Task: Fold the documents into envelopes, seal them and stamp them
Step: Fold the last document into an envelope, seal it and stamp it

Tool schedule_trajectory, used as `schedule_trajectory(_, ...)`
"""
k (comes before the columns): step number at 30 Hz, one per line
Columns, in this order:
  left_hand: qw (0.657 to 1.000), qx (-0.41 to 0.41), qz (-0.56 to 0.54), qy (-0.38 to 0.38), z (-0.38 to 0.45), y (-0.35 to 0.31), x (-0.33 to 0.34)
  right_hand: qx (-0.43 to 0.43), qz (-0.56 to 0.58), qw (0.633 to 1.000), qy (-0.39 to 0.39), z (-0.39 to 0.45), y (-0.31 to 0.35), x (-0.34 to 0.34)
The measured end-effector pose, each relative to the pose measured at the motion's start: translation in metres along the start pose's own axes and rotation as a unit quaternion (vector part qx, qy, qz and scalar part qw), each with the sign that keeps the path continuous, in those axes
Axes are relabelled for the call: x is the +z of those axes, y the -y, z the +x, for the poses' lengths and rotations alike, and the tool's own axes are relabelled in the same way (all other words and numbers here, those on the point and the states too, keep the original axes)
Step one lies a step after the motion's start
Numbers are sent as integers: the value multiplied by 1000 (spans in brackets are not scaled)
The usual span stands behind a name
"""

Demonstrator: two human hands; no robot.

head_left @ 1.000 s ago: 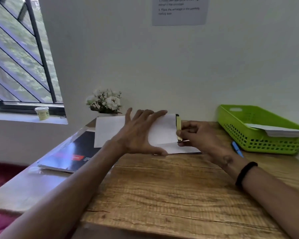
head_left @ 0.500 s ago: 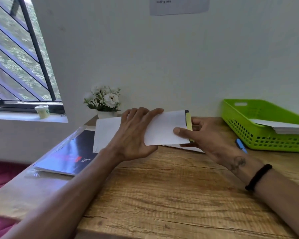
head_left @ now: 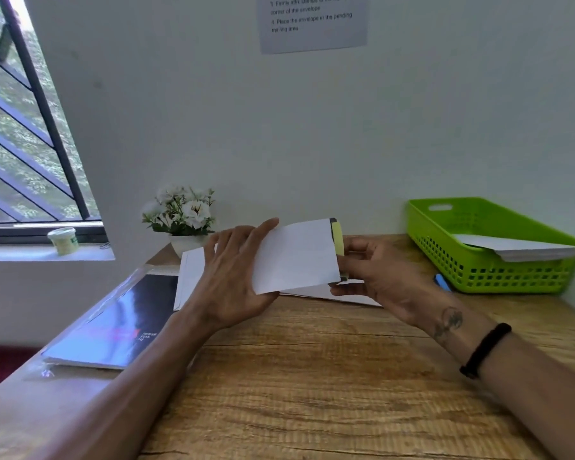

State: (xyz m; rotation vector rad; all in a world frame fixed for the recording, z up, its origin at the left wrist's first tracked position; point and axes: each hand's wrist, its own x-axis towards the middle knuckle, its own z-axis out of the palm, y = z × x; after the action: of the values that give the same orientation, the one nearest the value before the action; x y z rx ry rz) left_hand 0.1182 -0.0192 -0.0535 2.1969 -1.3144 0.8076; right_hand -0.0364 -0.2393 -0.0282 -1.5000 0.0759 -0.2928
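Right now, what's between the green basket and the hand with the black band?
A blue pen lies on the table between the basket and the right hand, seen in the head view.

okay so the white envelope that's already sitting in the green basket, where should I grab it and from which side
Judging by its pose, pinch the corner of the white envelope that sticks out over the green basket's near right rim, coming from the right front. That part overhangs, so fingers should get under it; the rest lies flat inside the walls.

The left hand (head_left: pixel 236 277) is covering the envelope's (head_left: pixel 296 257) middle. The wall notice (head_left: pixel 314 23) is getting cropped by the top edge. The blue pen (head_left: pixel 442 282) is hiding behind the right hand (head_left: pixel 379 277).
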Motion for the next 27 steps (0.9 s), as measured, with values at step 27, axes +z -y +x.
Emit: schedule_trajectory(27, 998, 23, 54, -6, 2, -11, -2, -152, -324, 902, -241, 0, -8, -1)
